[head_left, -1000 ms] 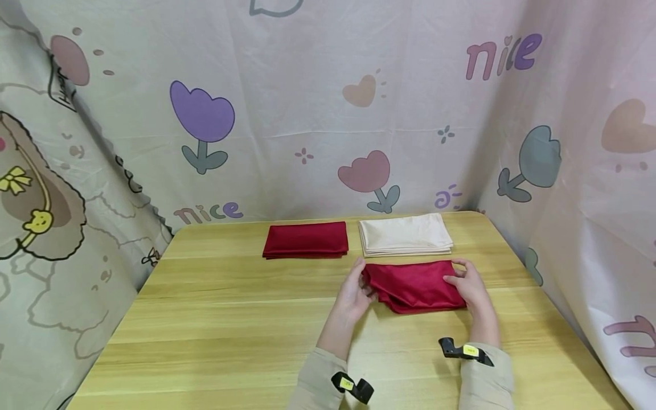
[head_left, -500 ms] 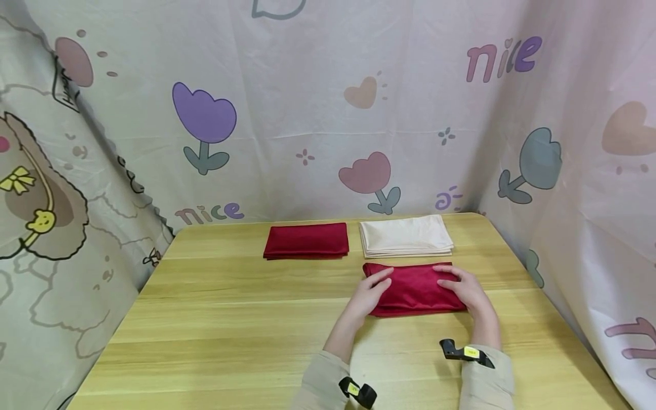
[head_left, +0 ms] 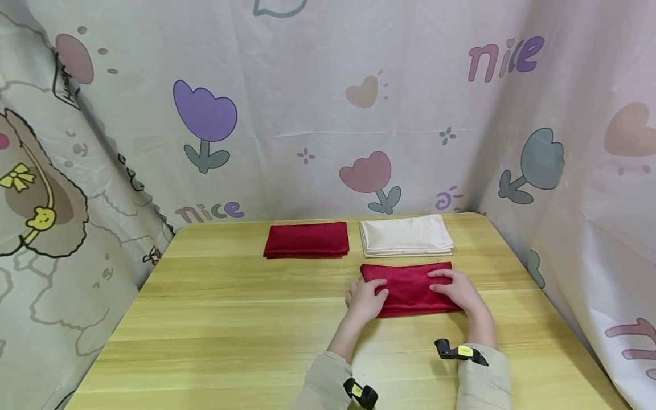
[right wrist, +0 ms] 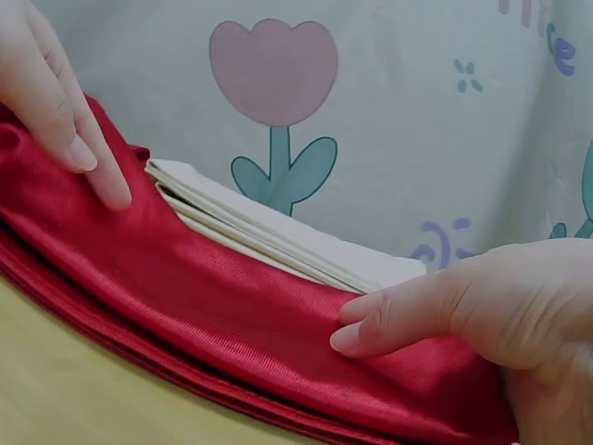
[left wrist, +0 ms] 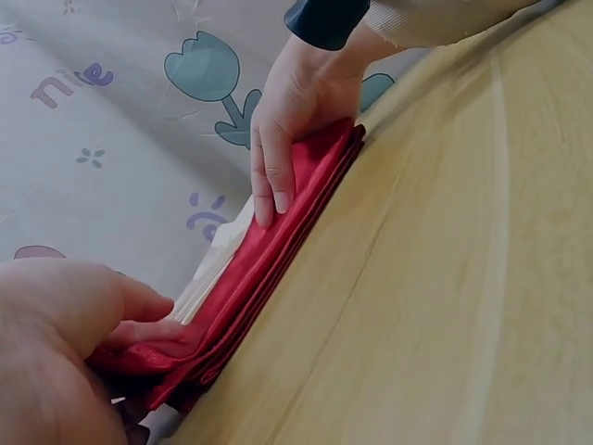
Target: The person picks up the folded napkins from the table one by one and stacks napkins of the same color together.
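Observation:
A folded red satin cloth lies at the right of the table, in front of a folded cream cloth. My left hand grips its left end, thumb and one finger on top and the others around the edge. At the opposite end, my right hand holds the cloth, with thumb and a finger over the top; its remaining fingers are hidden. Stacked layers show along the near side of the red cloth in the right wrist view. In the left wrist view, the red cloth stretches between both hands.
Another folded dark red cloth lies at the back of the wooden table, left of the cream one. A printed curtain hangs behind the table and along both sides.
The loose front left corner of the cloth has been tucked flat. My left hand went from its left edge onto the top, then moved slightly down around that end. My right hand shifted slightly left.

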{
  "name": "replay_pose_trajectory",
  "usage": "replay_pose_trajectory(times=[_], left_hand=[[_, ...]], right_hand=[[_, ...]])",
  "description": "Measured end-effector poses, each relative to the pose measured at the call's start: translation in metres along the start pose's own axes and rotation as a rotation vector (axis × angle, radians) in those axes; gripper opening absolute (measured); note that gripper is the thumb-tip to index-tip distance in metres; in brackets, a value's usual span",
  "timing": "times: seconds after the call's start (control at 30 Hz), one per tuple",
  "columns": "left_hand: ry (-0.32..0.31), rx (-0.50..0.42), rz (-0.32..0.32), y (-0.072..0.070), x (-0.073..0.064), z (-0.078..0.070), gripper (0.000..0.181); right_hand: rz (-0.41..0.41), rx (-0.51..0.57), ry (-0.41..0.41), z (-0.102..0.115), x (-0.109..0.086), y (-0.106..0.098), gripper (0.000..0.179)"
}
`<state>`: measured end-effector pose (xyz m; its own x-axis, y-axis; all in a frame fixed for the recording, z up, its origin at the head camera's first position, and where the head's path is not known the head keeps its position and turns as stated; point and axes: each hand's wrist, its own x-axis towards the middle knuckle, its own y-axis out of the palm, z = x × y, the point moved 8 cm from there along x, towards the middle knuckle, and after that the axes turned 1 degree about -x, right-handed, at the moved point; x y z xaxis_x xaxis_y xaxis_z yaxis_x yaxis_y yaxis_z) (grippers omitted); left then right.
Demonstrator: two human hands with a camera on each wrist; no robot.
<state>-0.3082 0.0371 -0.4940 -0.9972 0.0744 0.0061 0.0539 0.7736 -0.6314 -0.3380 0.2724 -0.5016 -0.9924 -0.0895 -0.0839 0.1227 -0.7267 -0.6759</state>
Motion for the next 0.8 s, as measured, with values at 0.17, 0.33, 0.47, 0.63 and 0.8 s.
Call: replay_pose_trajectory(times=[0.17, 0.33, 0.47, 0.63, 0.8], left_hand=[[-0.013, 0.021, -0.067, -0.005, -0.001, 0.000, 0.029], [-0.034, 0.003, -0.155, -0.012, -0.002, 0.001, 0.024], [-0.055, 0.007, -0.187, -0.016, -0.002, 0.003, 0.022], [-0.054, 0.018, -0.235, -0.024, -0.003, 0.003, 0.019], [-0.046, 0.050, -0.277, -0.033, -0.004, 0.002, 0.016]], right_hand=[[-0.071, -0.090, -0.044, 0.007, 0.003, -0.003, 0.027], [-0.139, -0.169, -0.091, 0.014, 0.003, -0.006, 0.020], [-0.154, -0.193, -0.092, 0.017, 0.002, -0.007, 0.019], [-0.159, -0.189, -0.081, 0.020, 0.002, -0.006, 0.018], [-0.179, -0.189, -0.090, 0.024, 0.001, -0.008, 0.017]])
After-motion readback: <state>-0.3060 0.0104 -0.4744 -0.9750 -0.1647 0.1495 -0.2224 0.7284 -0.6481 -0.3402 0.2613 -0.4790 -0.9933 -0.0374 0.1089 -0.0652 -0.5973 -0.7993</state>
